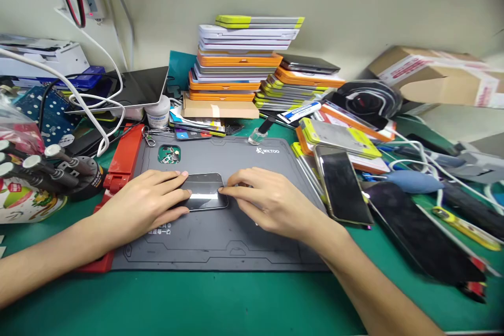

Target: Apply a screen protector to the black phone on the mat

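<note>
A dark smartphone lies flat on a grey work mat, with a bright reflection across its glass. Around its left end is my left hand, the thumb at the near edge and the fingers over the glass and far edge. At the right end, my right hand has its fingers pinched together, the tips touching the phone's edge. Whether anything thin is between those fingertips cannot be made out. Small metal parts sit in a recess of the mat, beyond my left hand.
Stacked orange, white and yellow-green flat cases stand at the back. A small glass bottle is on the mat's far edge. Rightward lie another phone and a blue air blower. Screwdrivers stand left, near a red hinged piece.
</note>
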{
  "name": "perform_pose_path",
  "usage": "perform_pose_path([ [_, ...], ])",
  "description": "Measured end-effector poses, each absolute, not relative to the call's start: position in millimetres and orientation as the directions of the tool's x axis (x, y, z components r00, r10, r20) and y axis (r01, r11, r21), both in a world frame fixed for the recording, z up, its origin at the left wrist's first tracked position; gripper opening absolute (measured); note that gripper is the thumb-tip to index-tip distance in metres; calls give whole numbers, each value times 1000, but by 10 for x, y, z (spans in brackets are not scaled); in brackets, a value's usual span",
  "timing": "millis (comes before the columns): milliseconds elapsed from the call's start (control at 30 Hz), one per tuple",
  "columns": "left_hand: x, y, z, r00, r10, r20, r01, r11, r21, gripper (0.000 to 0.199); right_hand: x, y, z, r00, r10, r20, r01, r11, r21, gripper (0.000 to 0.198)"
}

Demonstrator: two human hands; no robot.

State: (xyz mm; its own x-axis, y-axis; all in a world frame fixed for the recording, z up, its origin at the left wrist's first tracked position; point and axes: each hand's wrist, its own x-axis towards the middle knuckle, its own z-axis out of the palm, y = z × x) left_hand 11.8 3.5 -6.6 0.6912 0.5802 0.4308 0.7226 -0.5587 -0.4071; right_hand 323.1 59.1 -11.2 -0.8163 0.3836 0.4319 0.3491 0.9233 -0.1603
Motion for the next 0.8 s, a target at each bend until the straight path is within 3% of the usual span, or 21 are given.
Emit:
perform_pose_path([
  [800,163,39,3,700,580,416,714,-573,-401,36,3168,511,-10,-830,327,451,293,945,-145,24],
])
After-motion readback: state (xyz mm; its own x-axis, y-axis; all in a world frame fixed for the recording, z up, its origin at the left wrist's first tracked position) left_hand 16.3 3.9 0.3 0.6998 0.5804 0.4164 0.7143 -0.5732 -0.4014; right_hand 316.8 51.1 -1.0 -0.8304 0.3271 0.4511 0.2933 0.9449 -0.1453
